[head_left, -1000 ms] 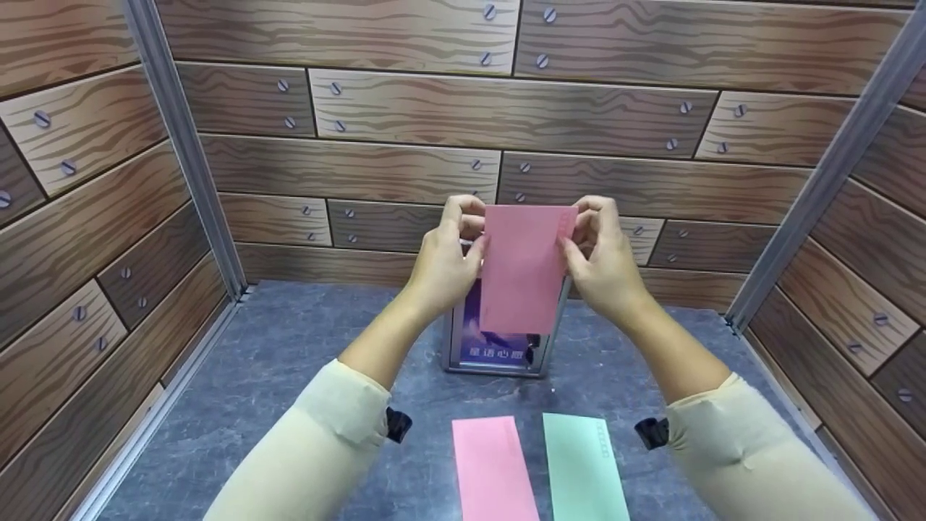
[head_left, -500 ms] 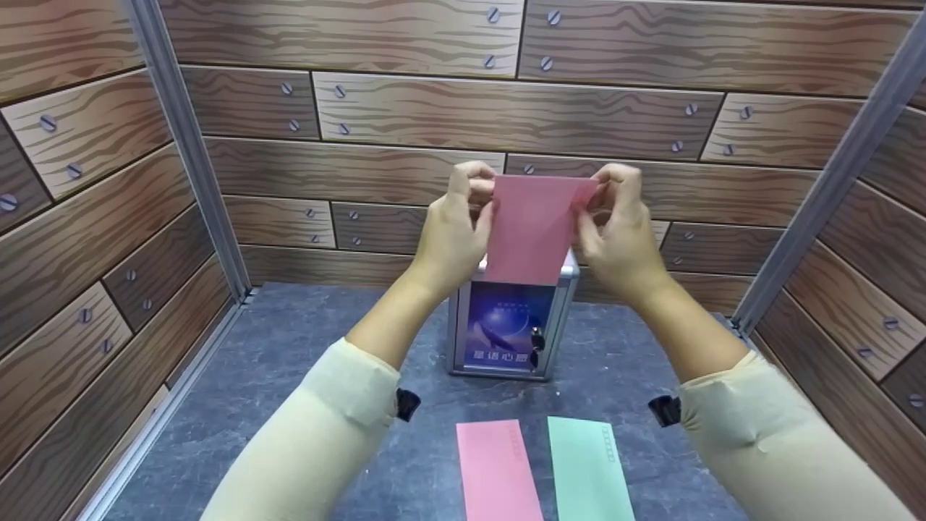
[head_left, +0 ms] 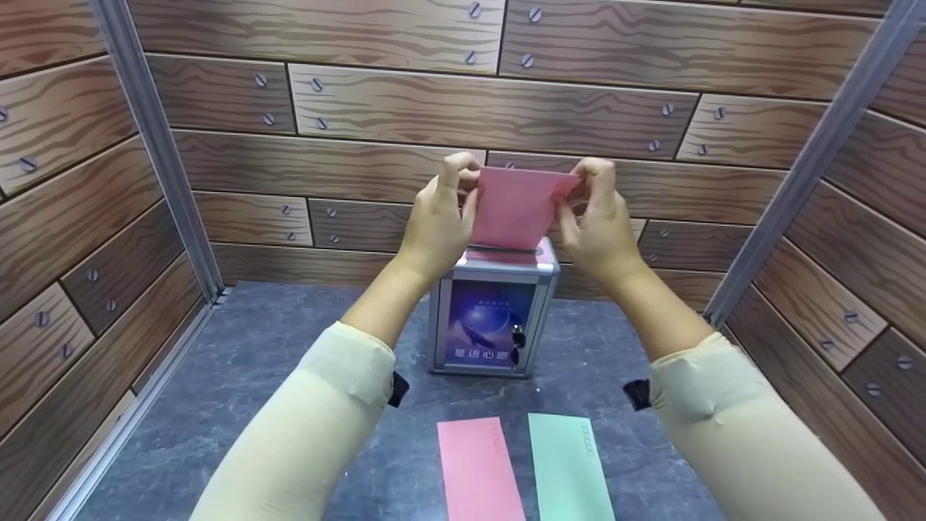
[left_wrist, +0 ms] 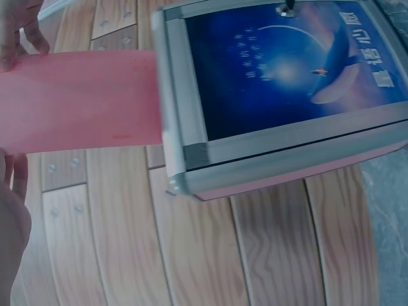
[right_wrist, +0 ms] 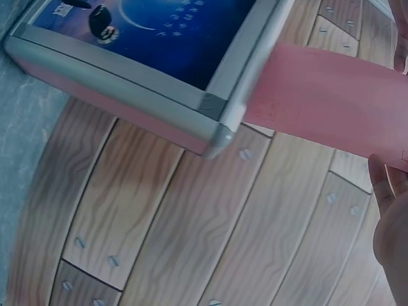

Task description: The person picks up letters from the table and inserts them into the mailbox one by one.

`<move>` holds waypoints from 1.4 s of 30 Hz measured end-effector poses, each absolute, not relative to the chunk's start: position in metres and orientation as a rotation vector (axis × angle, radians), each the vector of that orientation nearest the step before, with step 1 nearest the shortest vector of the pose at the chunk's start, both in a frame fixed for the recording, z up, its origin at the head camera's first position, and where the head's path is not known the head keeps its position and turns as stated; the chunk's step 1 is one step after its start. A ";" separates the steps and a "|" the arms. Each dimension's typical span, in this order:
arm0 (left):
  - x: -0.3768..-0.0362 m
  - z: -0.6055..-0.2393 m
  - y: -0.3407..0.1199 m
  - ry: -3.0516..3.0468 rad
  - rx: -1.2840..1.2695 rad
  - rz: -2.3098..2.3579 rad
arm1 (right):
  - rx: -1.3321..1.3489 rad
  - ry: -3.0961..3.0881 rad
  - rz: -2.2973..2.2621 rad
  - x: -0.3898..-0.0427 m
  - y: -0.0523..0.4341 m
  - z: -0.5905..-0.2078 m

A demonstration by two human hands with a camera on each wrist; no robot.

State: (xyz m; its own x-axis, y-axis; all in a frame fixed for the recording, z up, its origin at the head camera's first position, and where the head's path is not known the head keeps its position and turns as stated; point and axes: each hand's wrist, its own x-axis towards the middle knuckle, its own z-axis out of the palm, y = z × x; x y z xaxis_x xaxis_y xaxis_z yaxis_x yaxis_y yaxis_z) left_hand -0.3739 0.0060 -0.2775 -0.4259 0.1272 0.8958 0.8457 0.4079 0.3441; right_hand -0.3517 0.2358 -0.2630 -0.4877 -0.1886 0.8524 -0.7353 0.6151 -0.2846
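Observation:
A pink envelope (head_left: 512, 206) is held upright by both hands above a silver-framed box (head_left: 541, 318). My left hand (head_left: 438, 221) pinches its left side, and my right hand (head_left: 600, 228) pinches the right side near the top corner. The envelope's lower edge is right at the dark slot (head_left: 481, 249) in the box's pink top. Seen from the left wrist, the envelope (left_wrist: 76, 102) meets the top end of the box (left_wrist: 185, 83). The right wrist view also has the envelope (right_wrist: 325, 95) against that end, fingers on its far sides.
A second pink envelope (head_left: 479, 467) and a green envelope (head_left: 570, 467) lie side by side on the dark grey table (head_left: 289, 362), near the front. Keys (head_left: 516, 344) hang from the box's front door. Wood-patterned walls (head_left: 391, 101) enclose three sides.
Both hands first raised the pink envelope from in front of the box, then brought its lower edge to the slot on top. The envelopes on the table stay put.

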 end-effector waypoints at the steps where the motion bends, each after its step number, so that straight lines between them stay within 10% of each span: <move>1: -0.376 -0.279 0.006 -1.832 -0.837 -1.067 | 0.728 -2.001 0.827 -0.354 0.235 -0.265; 42: -0.426 -0.324 0.009 -2.051 -0.691 -1.121 | 0.481 -2.136 1.145 -0.413 0.225 -0.315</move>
State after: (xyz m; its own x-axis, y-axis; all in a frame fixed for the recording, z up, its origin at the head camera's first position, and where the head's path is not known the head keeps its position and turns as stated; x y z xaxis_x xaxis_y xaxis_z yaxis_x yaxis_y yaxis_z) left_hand -0.4260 0.0089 -0.3241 -0.6207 0.1225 0.7744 0.7181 0.4854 0.4987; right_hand -0.4127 0.2253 -0.3146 -0.7158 -0.0123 0.6982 -0.5883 0.5493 -0.5935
